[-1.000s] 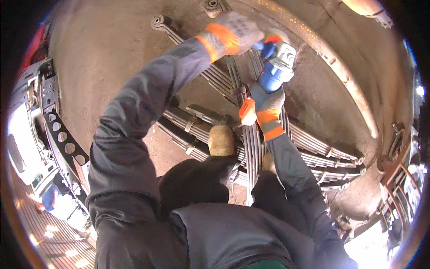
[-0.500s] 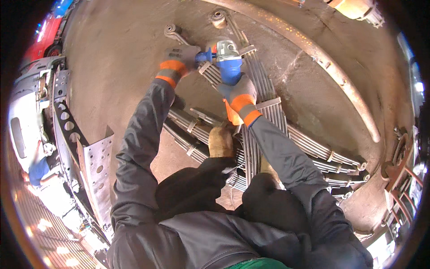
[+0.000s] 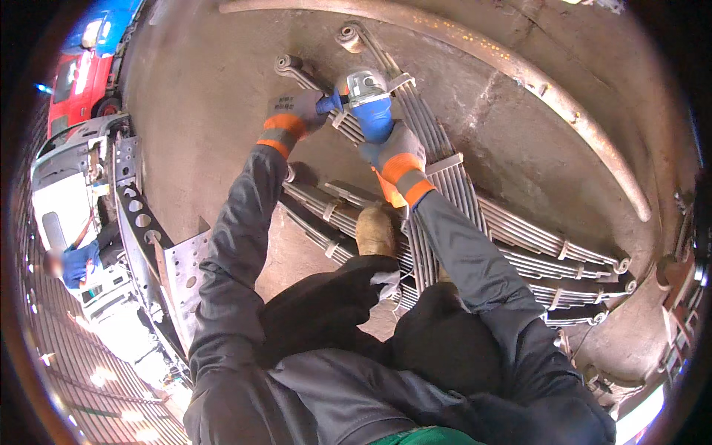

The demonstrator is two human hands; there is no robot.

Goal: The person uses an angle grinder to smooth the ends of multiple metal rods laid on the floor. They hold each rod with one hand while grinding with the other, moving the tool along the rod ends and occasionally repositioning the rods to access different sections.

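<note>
With both arms stretched forward, I hold a blue angle grinder (image 3: pixel 373 117) that has a silver gear head. My left hand (image 3: pixel 295 110), in a grey and orange glove, is closed round its blue side handle (image 3: pixel 331 102). My right hand (image 3: pixel 399 148), gloved alike, wraps the grinder's body. The tool is over two long leaf spring packs (image 3: pixel 437 137) that lie on the floor with their rolled eyes (image 3: pixel 348 34) at the far end. The grinder's disc is hidden, so I cannot tell whether it touches the steel.
More leaf spring packs (image 3: pixel 534 248) lie crosswise by my boot (image 3: pixel 376 230). A long curved rusty bar (image 3: pixel 512 67) lies beyond them. At left are a perforated metal frame (image 3: pixel 185 259), a truck cab (image 3: pixel 63 196), red and blue vehicles (image 3: pixel 74 85) and another person (image 3: pixel 76 265).
The view has shifted, showing more of the vehicles and the person at left. My hands and the grinder have moved slightly left relative to the springs; both grips stay the same.
</note>
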